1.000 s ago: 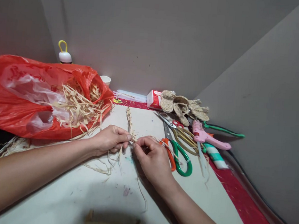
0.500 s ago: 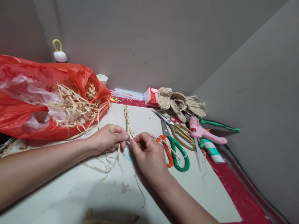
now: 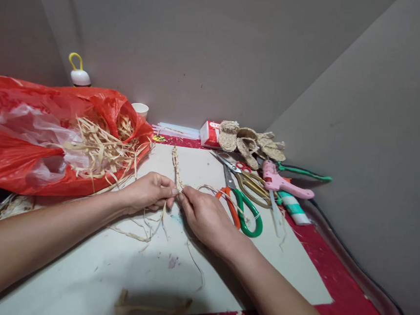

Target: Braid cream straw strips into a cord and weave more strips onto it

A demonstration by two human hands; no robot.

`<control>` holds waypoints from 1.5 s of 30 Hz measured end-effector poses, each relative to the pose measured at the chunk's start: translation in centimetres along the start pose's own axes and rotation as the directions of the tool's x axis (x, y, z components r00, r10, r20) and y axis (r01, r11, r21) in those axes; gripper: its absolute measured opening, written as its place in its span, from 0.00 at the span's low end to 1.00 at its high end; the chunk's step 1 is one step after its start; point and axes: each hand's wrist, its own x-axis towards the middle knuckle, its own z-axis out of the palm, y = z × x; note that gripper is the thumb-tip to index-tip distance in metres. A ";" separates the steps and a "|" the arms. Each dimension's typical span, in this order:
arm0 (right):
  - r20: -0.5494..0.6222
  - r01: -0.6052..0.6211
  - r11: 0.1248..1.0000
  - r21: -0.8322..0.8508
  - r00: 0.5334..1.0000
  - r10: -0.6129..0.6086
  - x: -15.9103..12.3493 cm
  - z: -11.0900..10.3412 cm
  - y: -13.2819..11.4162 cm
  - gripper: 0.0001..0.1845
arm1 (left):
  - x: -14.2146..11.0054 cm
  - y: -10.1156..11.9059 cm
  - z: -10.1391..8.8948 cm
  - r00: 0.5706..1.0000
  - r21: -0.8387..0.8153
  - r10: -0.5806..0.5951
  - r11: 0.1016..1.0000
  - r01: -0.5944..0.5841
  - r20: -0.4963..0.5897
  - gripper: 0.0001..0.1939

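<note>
A thin braid of pale raffia (image 3: 176, 164) runs from the far side of the white board toward me. Its near end is pinched by my left hand (image 3: 154, 191), thumb against forefinger. Right beside it, my right hand (image 3: 202, 210) is closed on the same braid, fingertips nearly touching the left thumb. Loose raffia strands (image 3: 161, 219) hang below the left hand onto the board. Another strand (image 3: 210, 188) arches over the right hand toward the scissors. The exact crossing of strands between the fingertips is too small to make out.
A red plastic bag (image 3: 23, 151) full of raffia lies at left. On the right are green-and-orange-handled scissors (image 3: 251, 215), gold-handled scissors (image 3: 253, 190), a pink glue gun (image 3: 283, 183) and green pliers (image 3: 304, 172). Small woven pieces (image 3: 228, 135) sit by a red-white box (image 3: 209, 134); a paper cup (image 3: 140, 109) stands behind.
My right hand has turned over, its back now facing up, and its fingers have come in closer to the left fingertips. The camera view has shifted slightly.
</note>
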 end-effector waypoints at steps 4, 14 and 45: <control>0.039 -0.043 0.994 0.098 0.998 0.039 0.3 -0.2 0.1 0.14 | -0.1 0.1 0.1 1.000 0.054 0.008 0.999 -0.009 0.018 0.08; 0.196 -0.218 0.719 0.660 0.974 0.115 1.2 0.8 0.8 0.16 | -0.2 0.4 0.5 0.991 0.365 0.112 0.927 -0.080 -0.067 0.11; 0.458 -0.453 -0.066 0.889 0.881 0.121 1.2 1.3 -0.3 0.19 | -3.2 -0.3 3.3 0.791 0.844 0.430 -0.501 -0.192 0.435 0.08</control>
